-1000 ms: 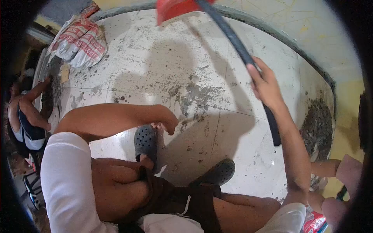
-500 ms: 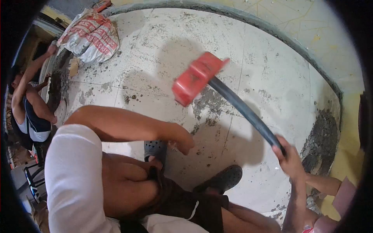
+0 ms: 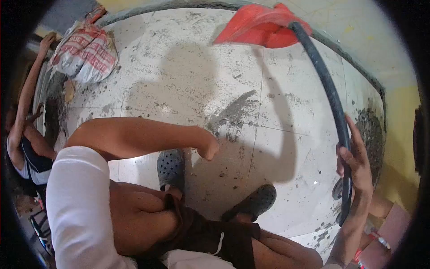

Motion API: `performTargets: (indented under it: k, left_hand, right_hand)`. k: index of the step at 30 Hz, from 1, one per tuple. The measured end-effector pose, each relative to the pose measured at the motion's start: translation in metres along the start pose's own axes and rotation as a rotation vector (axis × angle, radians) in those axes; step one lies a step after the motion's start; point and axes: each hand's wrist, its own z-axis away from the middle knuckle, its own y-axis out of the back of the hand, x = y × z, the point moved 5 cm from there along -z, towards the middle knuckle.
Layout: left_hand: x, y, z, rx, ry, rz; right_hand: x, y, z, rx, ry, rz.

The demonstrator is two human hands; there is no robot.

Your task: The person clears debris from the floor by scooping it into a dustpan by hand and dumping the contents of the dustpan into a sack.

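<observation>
My right hand [image 3: 356, 157] holds the long black handle [image 3: 323, 71] of a red dustpan [image 3: 264, 27]. The thumb lies across the handle, while the index finger points along it. At the far end, the red pan is up near the back edge of the floor, blurred at its rim; whether it touches the floor I cannot tell. My left hand [image 3: 207, 144] hangs over the floor in a loose fist, and nothing sticks out of it. A grey patch of debris [image 3: 237, 110] lies on the pale tiles just beyond that hand.
A white and red sack [image 3: 85, 51] sits at the upper left, near a crouching person [image 3: 29, 139] with an arm reaching up. Another person's pink sleeve [image 3: 389, 233] shows at lower right. Grey clogs [image 3: 171, 168] are on my feet. Dark rubble [image 3: 371, 125] lines the right wall.
The dustpan has swung up and to the right, away from the debris patch towards the far edge. My right hand has risen and shifted right; my left hand has barely moved.
</observation>
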Motion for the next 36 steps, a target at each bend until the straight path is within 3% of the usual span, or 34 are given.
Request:
performTargets:
  k: [2,4,10,13,15,18,22,26,28,31,35,36]
  left_hand:
    - [-0.010,0.000,0.011,0.090,-0.033,-0.014]
    - [-0.031,-0.004,0.020,0.172,0.089,0.091]
    - [-0.062,-0.011,0.042,0.410,0.181,0.202]
    - [-0.066,-0.009,0.046,0.419,0.211,0.256]
    - [-0.066,-0.004,0.046,0.429,0.201,0.281]
    - [-0.070,0.000,0.043,0.430,0.242,0.265]
    - [-0.082,0.004,0.042,0.496,0.215,0.172]
    - [-0.091,0.028,0.048,0.608,0.169,0.151]
    - [-0.100,0.040,0.049,0.627,0.252,0.128]
    - [-0.116,0.044,0.035,0.715,0.327,0.137]
    - [-0.122,0.037,0.036,1.538,0.457,0.521]
    - [-0.118,0.021,0.031,1.786,0.472,0.583]
  right_hand:
    - [-0.014,0.000,-0.020,0.002,0.041,-0.020]
    - [-0.017,0.002,-0.036,0.005,0.040,-0.128]
    - [-0.018,0.018,-0.076,0.005,0.147,-0.162]
    - [-0.023,0.034,-0.088,-0.012,0.151,-0.270]
    - [-0.038,0.051,-0.091,-0.059,0.294,-0.232]
    - [-0.039,0.095,-0.109,-0.154,0.244,-0.525]
    - [-0.031,0.126,-0.108,-0.185,0.177,-0.526]
    - [-0.028,0.157,-0.091,-0.156,0.279,-0.384]
    - [-0.026,0.170,-0.080,-0.154,0.280,-0.356]
    - [-0.011,0.186,-0.069,0.095,0.313,-0.172]
    - [0.064,0.282,-0.075,0.449,0.074,0.271]
    - [0.085,0.297,-0.078,0.597,0.115,0.309]
